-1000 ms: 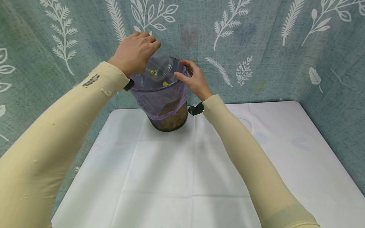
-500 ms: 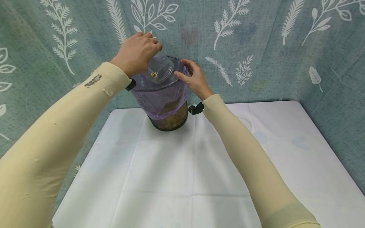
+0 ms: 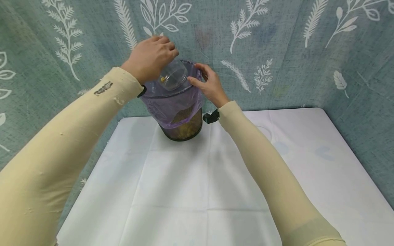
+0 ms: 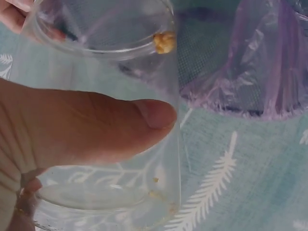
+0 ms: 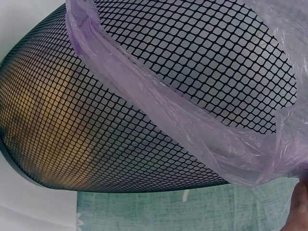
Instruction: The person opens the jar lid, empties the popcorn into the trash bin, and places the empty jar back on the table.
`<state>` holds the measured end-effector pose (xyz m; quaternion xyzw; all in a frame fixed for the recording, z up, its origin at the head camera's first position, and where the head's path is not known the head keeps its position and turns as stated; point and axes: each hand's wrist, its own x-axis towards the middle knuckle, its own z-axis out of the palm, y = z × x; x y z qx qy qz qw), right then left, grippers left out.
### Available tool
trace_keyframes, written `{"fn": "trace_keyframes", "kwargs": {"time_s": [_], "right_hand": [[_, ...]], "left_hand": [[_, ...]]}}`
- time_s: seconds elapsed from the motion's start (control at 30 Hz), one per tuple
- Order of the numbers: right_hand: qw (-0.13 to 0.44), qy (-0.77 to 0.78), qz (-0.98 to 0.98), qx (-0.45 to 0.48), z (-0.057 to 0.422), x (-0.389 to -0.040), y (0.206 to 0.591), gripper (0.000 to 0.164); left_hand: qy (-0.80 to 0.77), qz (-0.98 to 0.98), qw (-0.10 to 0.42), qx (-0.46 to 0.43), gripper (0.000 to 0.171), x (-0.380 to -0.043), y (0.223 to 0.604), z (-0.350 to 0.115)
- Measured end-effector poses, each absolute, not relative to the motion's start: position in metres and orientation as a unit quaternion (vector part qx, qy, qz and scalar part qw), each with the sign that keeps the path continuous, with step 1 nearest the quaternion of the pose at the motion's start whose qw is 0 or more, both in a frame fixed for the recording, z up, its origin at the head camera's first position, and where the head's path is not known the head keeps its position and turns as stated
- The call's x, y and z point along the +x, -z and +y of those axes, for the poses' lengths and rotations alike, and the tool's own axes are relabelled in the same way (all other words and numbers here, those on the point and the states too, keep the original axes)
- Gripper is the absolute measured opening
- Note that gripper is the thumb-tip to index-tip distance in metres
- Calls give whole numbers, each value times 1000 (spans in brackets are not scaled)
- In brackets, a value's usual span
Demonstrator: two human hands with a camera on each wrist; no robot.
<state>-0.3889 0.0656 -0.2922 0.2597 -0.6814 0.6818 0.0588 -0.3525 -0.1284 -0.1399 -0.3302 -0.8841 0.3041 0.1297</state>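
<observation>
My left hand [image 3: 151, 58] grips a clear plastic jar [image 3: 174, 74], tipped with its mouth towards the inside of a black mesh wastebasket [image 3: 186, 132]. In the left wrist view the thumb lies across the jar's wall. One yellow-brown piece like popcorn [image 4: 164, 42] clings near the jar's mouth, and small crumbs [image 4: 155, 194] lie by its base. A thin purple bin bag [image 3: 172, 107] lines the basket and folds down over its outside. At the basket's right rim my right hand [image 3: 211, 84] holds on with thumb and fingers. Yellowish contents [image 5: 53, 130] show through the mesh low down.
The basket stands at the back of a table under a white cloth [image 3: 172, 191]. Right behind it hangs a blue-green curtain [image 3: 212, 44] with white leaf prints, which also runs down both sides.
The left hand has shifted slightly right, tipping the jar a little further. A yellow piece seen below the jar's mouth a second ago is gone from there. The right hand keeps its place.
</observation>
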Motion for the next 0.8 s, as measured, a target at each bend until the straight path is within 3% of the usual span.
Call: {"fn": "trace_keyframes", "kwargs": {"time_s": [0.4,0.8], "right_hand": [[80,-671,-687,265,62,-402,302,63],[83,-664,-695,263,63,-400,302,64]], "left_hand": [[-300,-888,134,-321,51,-350,139,-128],[-253,-909,141,-299,64,-345,139,-141]]}}
